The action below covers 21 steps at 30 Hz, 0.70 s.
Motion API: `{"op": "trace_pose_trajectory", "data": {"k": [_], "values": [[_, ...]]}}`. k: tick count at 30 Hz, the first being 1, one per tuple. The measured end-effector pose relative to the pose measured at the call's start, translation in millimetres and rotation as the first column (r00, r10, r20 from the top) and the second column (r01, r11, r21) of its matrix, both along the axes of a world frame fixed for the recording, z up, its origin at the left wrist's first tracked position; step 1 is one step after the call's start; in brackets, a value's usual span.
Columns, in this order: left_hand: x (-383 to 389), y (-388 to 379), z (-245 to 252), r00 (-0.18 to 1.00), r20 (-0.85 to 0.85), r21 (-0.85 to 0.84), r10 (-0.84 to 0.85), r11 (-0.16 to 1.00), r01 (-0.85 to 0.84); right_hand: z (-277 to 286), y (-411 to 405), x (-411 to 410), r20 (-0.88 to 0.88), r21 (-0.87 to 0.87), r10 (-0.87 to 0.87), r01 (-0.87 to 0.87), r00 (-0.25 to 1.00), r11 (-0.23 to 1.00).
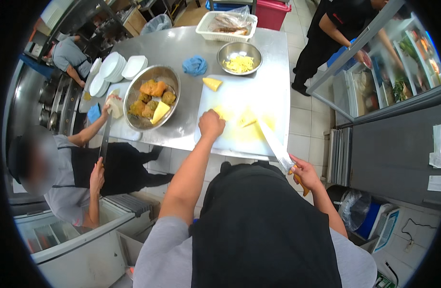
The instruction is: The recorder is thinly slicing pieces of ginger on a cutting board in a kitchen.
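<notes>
My right hand (pixel 305 172) grips a large kitchen knife (pixel 278 145) by its orange-yellow handle. The blade slants across the near right corner of a white cutting board (pixel 234 81), its tip close to a thin yellow vegetable slice (pixel 247 123). On the board's left side my left hand (pixel 211 124) rests with curled fingers against some yellow vegetable slices (pixel 222 112); its fingertips are hidden. A cut yellow chunk (pixel 212 84) lies near the far left corner. Beyond the board stands a steel bowl (pixel 223 53) with yellow shreds (pixel 240 64).
A steel colander (pixel 175 97) of brownish-orange vegetable pieces (pixel 152 88) and a blue cloth (pixel 195 65) are on the steel table (pixel 186 126). At left, a person (pixel 67 165) holds a long knife (pixel 105 138). At right, another person reaches into an open glass-door fridge (pixel 384 72).
</notes>
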<state>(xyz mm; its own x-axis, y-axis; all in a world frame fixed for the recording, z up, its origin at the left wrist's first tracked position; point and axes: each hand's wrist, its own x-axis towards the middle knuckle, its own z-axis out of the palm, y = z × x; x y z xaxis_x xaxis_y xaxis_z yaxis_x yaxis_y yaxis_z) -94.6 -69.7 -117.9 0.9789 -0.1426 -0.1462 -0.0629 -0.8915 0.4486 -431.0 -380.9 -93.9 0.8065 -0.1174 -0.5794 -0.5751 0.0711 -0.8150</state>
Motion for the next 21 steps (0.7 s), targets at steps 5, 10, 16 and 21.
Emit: {"op": "trace_pose_trajectory", "data": {"k": [5, 10, 16, 21], "values": [[-1, 3, 1, 0.999, 0.007, -0.106, 0.052, 0.993, -0.051, 2, 0, -9, 0.001, 0.043, -0.03, 0.03, 1.0, 0.999], [6, 14, 4, 0.99, 0.028, -0.097, 0.141, 0.986, -0.138, 4, -1, -7, -0.007, 0.032, -0.051, 0.052, 0.999, 0.998], [-1, 20, 5, 0.99, 0.096, -0.074, 0.105, 0.992, -0.098, 4, 7, 6, 0.018, 0.031, -0.08, 0.079, 0.997, 0.996], [-1, 28, 14, 0.975, -0.14, -0.159, 0.171, 0.968, -0.193, -15, 30, 44, 0.031, -0.042, -0.134, 0.135, 0.991, 0.99]]}}
